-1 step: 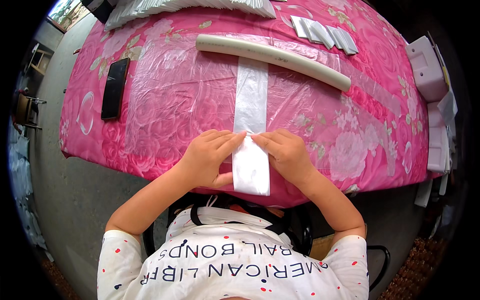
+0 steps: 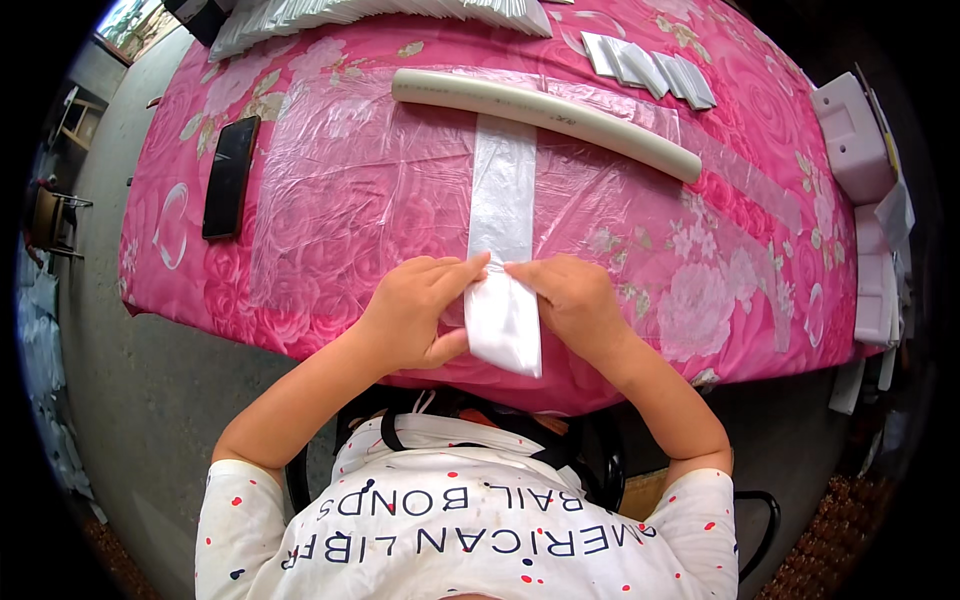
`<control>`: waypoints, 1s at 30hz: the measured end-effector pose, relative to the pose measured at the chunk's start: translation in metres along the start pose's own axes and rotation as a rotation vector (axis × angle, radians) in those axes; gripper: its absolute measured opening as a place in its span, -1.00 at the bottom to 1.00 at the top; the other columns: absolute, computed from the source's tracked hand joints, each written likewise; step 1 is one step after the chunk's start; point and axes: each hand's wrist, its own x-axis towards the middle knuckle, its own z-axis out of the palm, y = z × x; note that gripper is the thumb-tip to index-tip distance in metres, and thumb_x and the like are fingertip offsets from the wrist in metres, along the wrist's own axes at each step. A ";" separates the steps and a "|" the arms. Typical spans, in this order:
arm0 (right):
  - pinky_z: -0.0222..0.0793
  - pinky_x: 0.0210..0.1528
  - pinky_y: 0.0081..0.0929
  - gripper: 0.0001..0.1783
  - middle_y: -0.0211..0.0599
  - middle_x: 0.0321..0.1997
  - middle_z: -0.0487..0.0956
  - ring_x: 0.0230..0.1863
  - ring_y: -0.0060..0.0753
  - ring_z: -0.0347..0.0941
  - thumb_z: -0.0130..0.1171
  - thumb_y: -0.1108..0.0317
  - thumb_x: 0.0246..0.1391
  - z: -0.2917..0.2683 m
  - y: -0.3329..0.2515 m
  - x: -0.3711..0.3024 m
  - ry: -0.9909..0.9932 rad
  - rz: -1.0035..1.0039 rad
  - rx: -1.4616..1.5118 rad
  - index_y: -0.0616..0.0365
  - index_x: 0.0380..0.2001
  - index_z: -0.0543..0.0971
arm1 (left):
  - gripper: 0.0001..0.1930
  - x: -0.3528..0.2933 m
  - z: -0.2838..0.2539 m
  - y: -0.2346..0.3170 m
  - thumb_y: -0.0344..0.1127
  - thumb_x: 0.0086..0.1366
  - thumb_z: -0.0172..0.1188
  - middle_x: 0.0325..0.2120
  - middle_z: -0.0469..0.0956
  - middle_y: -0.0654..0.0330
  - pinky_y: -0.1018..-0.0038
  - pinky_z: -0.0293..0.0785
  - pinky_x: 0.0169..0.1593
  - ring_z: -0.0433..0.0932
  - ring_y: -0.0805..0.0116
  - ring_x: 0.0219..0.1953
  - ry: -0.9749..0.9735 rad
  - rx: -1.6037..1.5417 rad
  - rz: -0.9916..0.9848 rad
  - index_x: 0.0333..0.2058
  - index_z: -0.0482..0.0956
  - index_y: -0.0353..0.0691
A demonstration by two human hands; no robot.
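Observation:
A long strip of thin white plastic film (image 2: 503, 190) runs toward me over the table, folded narrow. Its far end passes under a cream plastic pipe (image 2: 545, 118). My left hand (image 2: 412, 312) pinches the strip's left edge at a crease, thumb lower down along its side. Opposite, the fingers of my right hand (image 2: 575, 302) close on the right edge at the same crease. Between my hands, the near part of the strip looks brighter and thicker, with its end tilted near the table's front edge. The fingertips' undersides are hidden.
Clear plastic sheeting (image 2: 350, 200) covers part of the pink floral tablecloth (image 2: 165, 215). A dark phone (image 2: 231, 178) lies at left. Several small folded white packets (image 2: 650, 68) lie at far right, a long row of white folded pieces (image 2: 380, 15) at the back. White foam boxes (image 2: 855, 140) stand at the right edge.
The near end of the strip has shifted away from me and now slants. Both hands have hardly moved, their fingertips edging slightly farther up the strip.

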 end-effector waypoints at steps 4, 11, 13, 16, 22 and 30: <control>0.31 -0.59 -0.61 -0.78 -0.31 -0.66 0.54 -0.65 -0.55 0.47 0.13 0.32 0.05 -0.010 0.011 0.033 -0.207 0.662 0.392 0.29 -0.44 0.58 | -0.42 0.020 -0.012 0.009 -0.09 0.19 0.03 -0.12 0.45 -0.05 0.26 0.34 -0.05 0.45 0.03 -0.13 0.017 -0.327 -0.427 0.09 0.25 -0.38; 0.21 -0.67 -0.72 -0.73 -0.44 -0.67 0.50 -0.69 -0.72 0.40 0.16 0.22 0.04 -0.021 0.019 0.059 -0.432 0.920 0.470 0.24 -0.52 0.56 | -0.33 0.013 0.029 0.010 -0.11 0.17 0.03 0.17 0.14 -0.13 0.25 -0.02 0.26 0.10 -0.01 0.24 -0.059 0.368 -0.095 0.16 0.12 -0.43; 0.24 -0.64 -0.69 -0.77 -0.42 -0.67 0.51 -0.69 -0.67 0.41 0.21 0.26 -0.02 -0.017 0.017 0.054 -0.360 0.906 0.432 0.24 -0.45 0.55 | -0.32 0.012 0.035 0.013 -0.11 0.16 0.05 0.19 0.12 -0.12 0.26 -0.09 0.29 0.05 0.00 0.26 -0.101 0.401 -0.137 0.16 0.12 -0.43; 0.34 -0.50 -0.53 -0.72 -0.29 -0.52 0.55 -0.51 -0.46 0.49 0.30 0.31 -0.16 -0.014 0.002 0.040 -0.178 0.691 0.179 0.24 -0.38 0.53 | -0.32 0.012 0.036 0.013 -0.13 0.13 0.07 0.18 0.13 -0.11 0.27 -0.09 0.29 0.06 0.03 0.26 -0.087 0.397 -0.152 0.15 0.15 -0.43; 0.27 0.07 -0.31 -0.46 -0.10 0.01 0.43 0.06 -0.13 0.32 0.31 0.36 -0.24 -0.014 0.021 0.027 0.031 -0.118 -0.282 0.23 -0.09 0.46 | -0.44 0.027 0.024 0.008 -0.30 0.04 0.16 0.04 0.32 -0.06 0.26 0.20 0.12 0.30 0.07 0.09 0.029 0.300 -0.121 0.03 0.30 -0.41; 0.26 0.12 -0.32 -0.57 -0.14 0.01 0.46 0.07 -0.14 0.34 0.11 0.52 -0.18 -0.020 0.049 0.047 -0.203 -0.164 -0.112 0.25 -0.12 0.48 | -0.58 0.040 0.023 -0.001 -0.50 -0.09 0.13 -0.15 0.47 0.03 0.33 0.36 -0.11 0.46 0.17 -0.12 0.062 0.430 -0.047 -0.15 0.43 -0.38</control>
